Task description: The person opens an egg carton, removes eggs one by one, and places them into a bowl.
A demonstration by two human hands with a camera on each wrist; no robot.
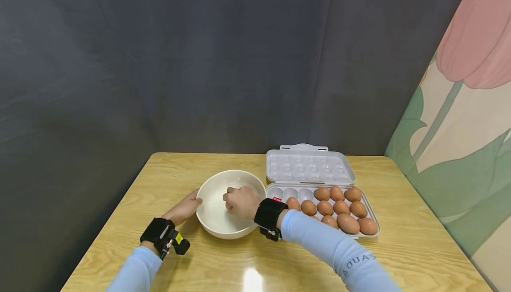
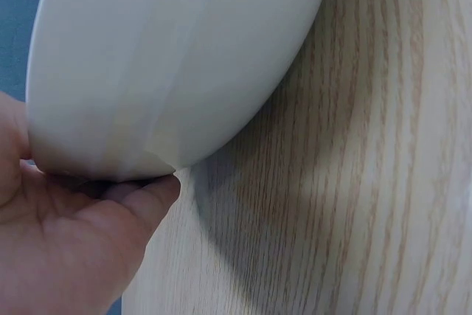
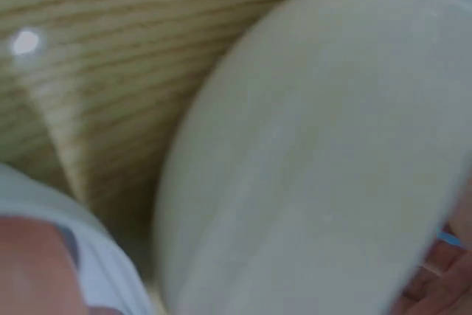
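Note:
A cream-white bowl (image 1: pixel 223 221) stands on the table, its inside showing no contents in the head view. My left hand (image 1: pixel 185 207) grips its left side, thumb at the rim and fingers against the outer wall; the left wrist view shows this hand (image 2: pixel 81 234) close up. Over the inside of the bowl hangs my right hand (image 1: pixel 241 201), fingers curled inward. Whether anything lies within those fingers is hidden. Part of a hand (image 3: pixel 442 278) shows past the bowl's rim in the right wrist view. Several brown eggs (image 1: pixel 348 223) sit in a plastic egg tray (image 1: pixel 375 235) to the right.
The tray's clear lid (image 1: pixel 311 167) lies folded back behind it. Three cups at the tray's back left hold no egg. My right forearm passes over the tray's front left part. A dark curtain (image 1: pixel 239 61) hangs behind the wooden table (image 1: pixel 415 230).

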